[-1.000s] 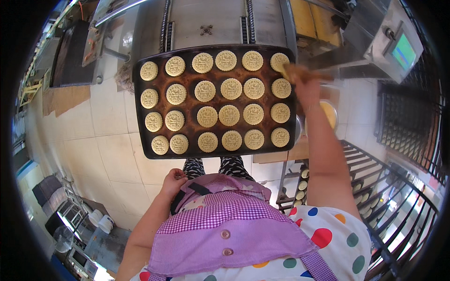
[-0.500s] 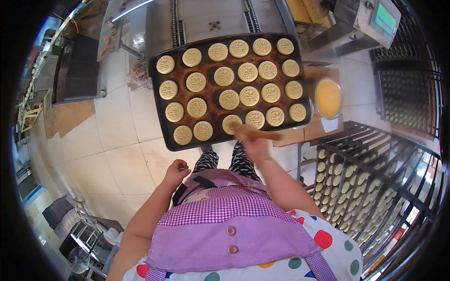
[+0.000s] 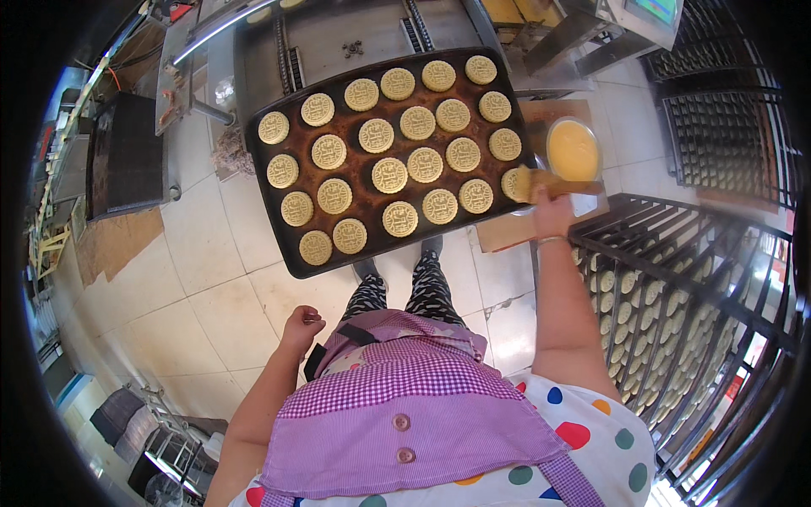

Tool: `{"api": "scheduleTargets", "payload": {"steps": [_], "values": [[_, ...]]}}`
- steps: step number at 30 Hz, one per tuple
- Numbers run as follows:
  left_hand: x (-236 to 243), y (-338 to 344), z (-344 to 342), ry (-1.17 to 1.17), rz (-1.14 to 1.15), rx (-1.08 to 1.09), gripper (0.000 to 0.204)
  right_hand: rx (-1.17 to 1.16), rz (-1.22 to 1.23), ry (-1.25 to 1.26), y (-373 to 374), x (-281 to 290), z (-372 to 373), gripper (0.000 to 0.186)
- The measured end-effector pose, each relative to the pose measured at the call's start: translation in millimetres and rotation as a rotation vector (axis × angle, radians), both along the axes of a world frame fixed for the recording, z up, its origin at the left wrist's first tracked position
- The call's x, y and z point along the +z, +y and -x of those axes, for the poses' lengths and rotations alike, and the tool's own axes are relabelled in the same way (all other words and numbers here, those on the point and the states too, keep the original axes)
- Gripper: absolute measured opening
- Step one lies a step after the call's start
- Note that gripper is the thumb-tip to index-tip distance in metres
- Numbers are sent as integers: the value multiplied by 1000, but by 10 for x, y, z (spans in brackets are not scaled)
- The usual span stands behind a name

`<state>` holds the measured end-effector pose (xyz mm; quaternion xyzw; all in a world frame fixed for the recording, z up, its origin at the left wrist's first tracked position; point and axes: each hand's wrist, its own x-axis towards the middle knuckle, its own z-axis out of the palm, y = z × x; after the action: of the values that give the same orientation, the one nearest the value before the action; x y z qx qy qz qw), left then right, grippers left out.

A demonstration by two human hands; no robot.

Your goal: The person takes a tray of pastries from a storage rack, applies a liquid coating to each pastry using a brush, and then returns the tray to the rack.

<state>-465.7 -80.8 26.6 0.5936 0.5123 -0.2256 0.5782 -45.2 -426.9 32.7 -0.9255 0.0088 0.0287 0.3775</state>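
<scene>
A dark baking tray (image 3: 359, 156) holds rows of round, pale yellow pastries with stamped tops; one such pastry (image 3: 440, 206) lies in the front row. My right hand (image 3: 552, 213) is closed on the handle of a flat wooden pastry brush (image 3: 564, 185), slightly blurred. Its bristle end lies over the last pastry (image 3: 512, 183) at the tray's right edge and covers part of it. Away from the tray, beside the apron, my left hand (image 3: 301, 328) hangs with its fingers curled in and nothing visible in them.
A bowl of yellow liquid (image 3: 573, 150) stands on cardboard (image 3: 507, 230) right of the tray. On the right, a dark metal rack (image 3: 676, 270) bears trays of many similar pastries. Behind the tray is a metal machine with chains (image 3: 351, 29). Pale floor tiles (image 3: 207, 279) spread out at left.
My right hand has carried the brush rightward, from the middle of the front row to its right-end pastry. The view has shifted slightly; my left hand stays curled beside the apron.
</scene>
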Motion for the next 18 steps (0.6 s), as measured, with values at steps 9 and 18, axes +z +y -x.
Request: {"api": "scheduleTargets", "payload": {"steps": [9,18], "values": [[-88,-356,-447,44,-60,-82,32,456,-284,365,746,-181,832,41],[-3,-917,-1003,-151,-214,-211,28,-366,-675,226,-866,-88,-475,39]]}}
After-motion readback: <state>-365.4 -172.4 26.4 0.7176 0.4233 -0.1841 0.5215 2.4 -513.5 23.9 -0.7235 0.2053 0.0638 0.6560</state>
